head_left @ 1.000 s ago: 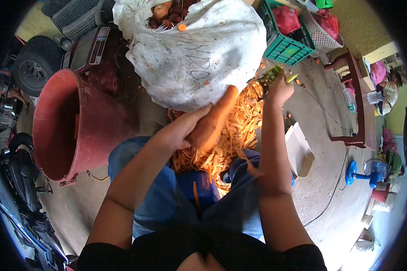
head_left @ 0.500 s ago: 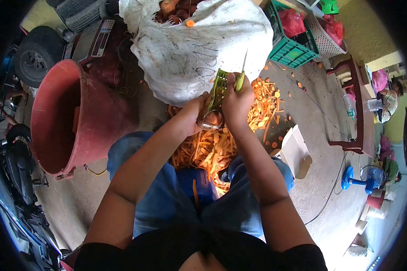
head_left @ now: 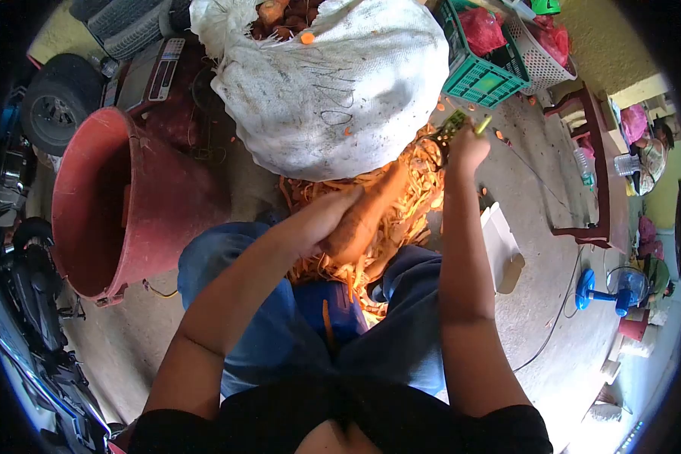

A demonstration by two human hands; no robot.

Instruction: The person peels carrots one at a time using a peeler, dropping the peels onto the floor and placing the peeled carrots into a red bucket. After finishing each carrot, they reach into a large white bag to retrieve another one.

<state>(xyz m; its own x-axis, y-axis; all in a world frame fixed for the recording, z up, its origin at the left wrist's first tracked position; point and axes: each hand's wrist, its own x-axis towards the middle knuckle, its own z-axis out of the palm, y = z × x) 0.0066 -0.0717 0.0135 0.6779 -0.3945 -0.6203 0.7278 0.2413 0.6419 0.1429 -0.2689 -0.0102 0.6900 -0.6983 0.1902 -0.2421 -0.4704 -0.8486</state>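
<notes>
A large orange carrot [head_left: 367,216] slants over the pile of peelings, with my left hand [head_left: 333,219] closed around its near left side. Off to the right, my right hand [head_left: 467,150] is closed on a green peeler [head_left: 452,122] with a perforated handle. A yellow-green knife handle [head_left: 483,124] sticks out of the same hand; its blade is hard to see now. Between my knees and the sack, orange carrot peelings [head_left: 412,216] lie heaped, partly hidden by the carrot and left forearm.
A bulging white sack [head_left: 329,98] with carrots in its mouth stands ahead. A red tub [head_left: 91,204] leans at left. A green crate [head_left: 488,76], an opened carton [head_left: 501,250] and a small blue fan [head_left: 604,293] are at right. A blue container [head_left: 325,310] sits between my legs.
My right hand has swung right and away with the peeler and knife, apart from the left hand. The left hand now holds the carrot out in plain view.
</notes>
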